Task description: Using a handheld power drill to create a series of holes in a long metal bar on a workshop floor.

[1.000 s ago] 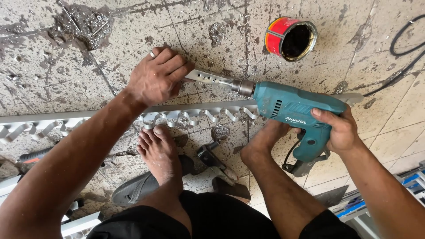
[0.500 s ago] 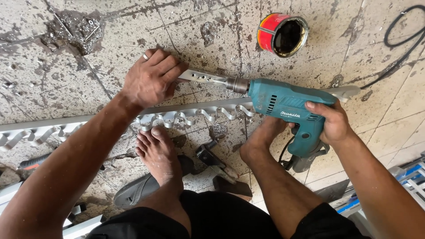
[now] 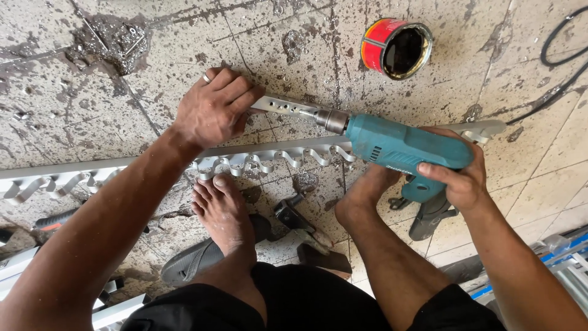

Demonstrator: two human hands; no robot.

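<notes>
Starting at the far left, the long pale metal rail (image 3: pixel 92 171) with its row of curled hooks lay flat across the stained tiled floor (image 3: pixel 73 104), running on toward the right under both arms. Below it, near the left edge, a small tool with an orange and black handle (image 3: pixel 52 220) lay on the tiles.

My left hand (image 3: pixel 211 113) was pressed down on one end of a short perforated metal strip (image 3: pixel 285 107), fingers curled shut over it with a ring showing on one finger. The strip lay just above the rail, angled slightly down to the right. I judged it light, stiff and thin, likely to skid or spin on the wet tile once a bit bit in, so holding it close to the drilled spot and pinning it flat to the floor seemed the right grip. Its edges looked sharp enough to respect.

Below the rail my left foot (image 3: pixel 223 211) rested against the hooks, a dark sandal (image 3: pixel 196 260) beside it, and the right foot (image 3: pixel 361 193) stood just past a small dark metal part (image 3: pixel 294 216).

The teal power drill (image 3: pixel 404 147) had its chuck against the free end of the strip. My right hand (image 3: pixel 459 178) was wrapped tight around the pistol grip, one finger laid forward along the body. The drill looked moderately heavy, best carried at the handle.

Farther up, an open red tin (image 3: pixel 397 48) with dark contents stood well apart, and a black cable (image 3: pixel 554 86) curved along the right edge.
</notes>
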